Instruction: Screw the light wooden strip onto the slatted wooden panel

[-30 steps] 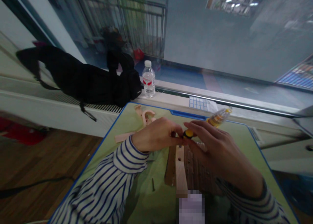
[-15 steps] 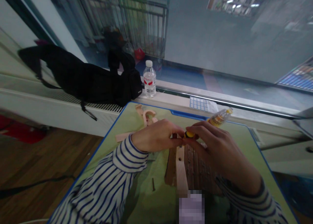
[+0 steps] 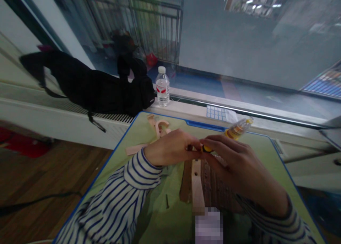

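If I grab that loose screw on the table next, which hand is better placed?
Your left hand, most likely: it looks nearer the screw, which lies to the left of the wooden piece. Your right hand is farther across, its fingers around a small yellow-and-black object.

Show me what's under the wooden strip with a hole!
Brown board shows on both sides of the wooden strip; whatever is directly beneath is covered.

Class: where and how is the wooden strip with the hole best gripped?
Probably pinch the wooden strip across its long edges at the near end, from the near side: it is narrow, its length runs toward the camera, and the left hand hides its far end.
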Motion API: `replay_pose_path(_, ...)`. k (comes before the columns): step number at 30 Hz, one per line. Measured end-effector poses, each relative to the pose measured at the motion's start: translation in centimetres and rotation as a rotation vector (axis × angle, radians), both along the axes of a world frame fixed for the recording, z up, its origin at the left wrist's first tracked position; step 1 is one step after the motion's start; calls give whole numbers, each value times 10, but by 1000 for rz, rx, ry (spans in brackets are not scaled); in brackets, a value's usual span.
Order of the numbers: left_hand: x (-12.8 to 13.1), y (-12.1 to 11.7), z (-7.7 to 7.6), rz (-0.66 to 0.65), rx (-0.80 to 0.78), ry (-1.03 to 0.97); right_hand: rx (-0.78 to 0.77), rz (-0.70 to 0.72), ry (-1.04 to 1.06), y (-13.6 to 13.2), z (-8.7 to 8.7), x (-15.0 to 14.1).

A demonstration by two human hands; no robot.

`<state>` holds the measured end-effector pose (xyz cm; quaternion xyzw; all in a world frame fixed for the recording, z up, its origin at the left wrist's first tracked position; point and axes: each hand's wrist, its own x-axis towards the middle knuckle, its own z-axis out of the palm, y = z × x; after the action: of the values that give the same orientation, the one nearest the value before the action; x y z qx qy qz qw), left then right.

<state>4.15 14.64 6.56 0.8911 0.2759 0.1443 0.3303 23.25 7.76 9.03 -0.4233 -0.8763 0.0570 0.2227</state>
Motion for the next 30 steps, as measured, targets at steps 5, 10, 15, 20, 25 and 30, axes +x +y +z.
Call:
replay_pose_path(5,-1,0,0,-19,5,-21,-18,-7,-1,4,-4,0)
replay_pose_path(10,-2,-1,1,-16,-2,-8,-1,-30,-10,6,-5,-1)
replay_pose_path(15,-1,-1,1,43,16,22,-30,-37,-9,6,-5,-2)
replay_pose_path(20,0,1,-1,42,34,35,-40,-54,-26,4,-3,-3)
replay_pose_path(25,0,0,-1,15,39,37,-15,-26,-28,1,1,0)
replay_pose_path(30,0,0,-1,5,25,15,-27,11,-14,3,0,1)
